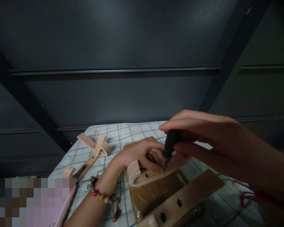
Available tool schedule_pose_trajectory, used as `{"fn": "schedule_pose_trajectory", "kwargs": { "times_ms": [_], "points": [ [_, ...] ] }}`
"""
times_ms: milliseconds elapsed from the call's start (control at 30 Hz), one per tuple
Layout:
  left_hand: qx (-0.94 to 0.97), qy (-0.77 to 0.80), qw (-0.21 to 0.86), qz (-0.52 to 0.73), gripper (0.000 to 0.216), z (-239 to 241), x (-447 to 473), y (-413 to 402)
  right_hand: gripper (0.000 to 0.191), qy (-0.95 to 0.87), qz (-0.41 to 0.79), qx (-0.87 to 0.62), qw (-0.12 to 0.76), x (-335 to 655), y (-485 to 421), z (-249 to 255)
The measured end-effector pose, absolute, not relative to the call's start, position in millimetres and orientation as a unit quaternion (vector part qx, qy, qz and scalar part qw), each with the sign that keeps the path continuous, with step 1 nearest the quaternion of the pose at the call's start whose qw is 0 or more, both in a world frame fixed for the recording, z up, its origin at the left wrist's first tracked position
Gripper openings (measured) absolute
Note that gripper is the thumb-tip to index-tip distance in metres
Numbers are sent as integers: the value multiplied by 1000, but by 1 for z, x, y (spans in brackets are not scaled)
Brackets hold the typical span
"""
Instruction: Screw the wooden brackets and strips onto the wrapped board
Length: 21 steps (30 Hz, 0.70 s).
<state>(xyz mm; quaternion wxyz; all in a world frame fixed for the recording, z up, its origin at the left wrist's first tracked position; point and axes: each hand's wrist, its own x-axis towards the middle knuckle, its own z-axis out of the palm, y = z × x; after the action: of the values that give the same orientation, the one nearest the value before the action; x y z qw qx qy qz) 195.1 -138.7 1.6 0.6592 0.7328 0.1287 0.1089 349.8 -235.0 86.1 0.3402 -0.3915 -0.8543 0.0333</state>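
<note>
My right hand (pixel 203 135) grips the dark handle of a screwdriver (pixel 171 142), which points down and slightly left. Its metal tip meets a light wooden piece with a hooked end (pixel 134 175); a dark hole shows near the hook. Curled over this wood, my left hand (pixel 148 154) presses it down, with fingertips close beside the screwdriver tip. Whether a screw sits between those fingers is hidden. Under the wood lies a brown block wrapped in clear film (pixel 156 195). Nearer to me, another wooden piece with two dark holes (pixel 171 205) rests across the block's front part.
A checked white cloth (pixel 113 129) covers the table. Crossed wooden hook pieces (pixel 93 154) lie on it at the left. Behind the table rises a dark panelled wall (pixel 123 97). The lower left corner is blurred out, next to a pinkish edge (pixel 67 205).
</note>
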Motion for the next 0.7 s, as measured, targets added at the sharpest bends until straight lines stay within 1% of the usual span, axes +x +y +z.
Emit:
{"fn": "schedule_pose_trajectory", "kwargs": {
  "times_ms": [67, 133, 200, 300, 433, 567, 633, 700],
  "points": [
    [740, 130, 652, 98, 16, 2, 195, -138, 14, -846, 0, -411, 340, 349, -234, 86],
    [756, 127, 635, 93, 16, 1, 195, -136, 9, -839, -18, -417, 351, 347, -233, 85],
    [769, 118, 619, 105, 19, -1, 195, -135, 12, -838, -12, -402, 367, 343, -233, 84],
    [775, 108, 610, 123, 27, -3, 195, -133, 25, -844, 14, -381, 377, 340, -234, 83],
    [774, 121, 611, 115, 23, -1, 195, -135, 19, -852, 45, -377, 361, 345, -237, 85],
    [748, 128, 642, 111, 15, 0, 196, -136, 26, -857, 56, -381, 343, 352, -239, 88],
    [745, 122, 646, 111, 19, -1, 196, -136, 20, -853, 44, -388, 346, 352, -240, 89],
    [749, 109, 643, 120, 28, -3, 196, -134, 11, -847, 27, -392, 359, 350, -239, 88]
  ]
}}
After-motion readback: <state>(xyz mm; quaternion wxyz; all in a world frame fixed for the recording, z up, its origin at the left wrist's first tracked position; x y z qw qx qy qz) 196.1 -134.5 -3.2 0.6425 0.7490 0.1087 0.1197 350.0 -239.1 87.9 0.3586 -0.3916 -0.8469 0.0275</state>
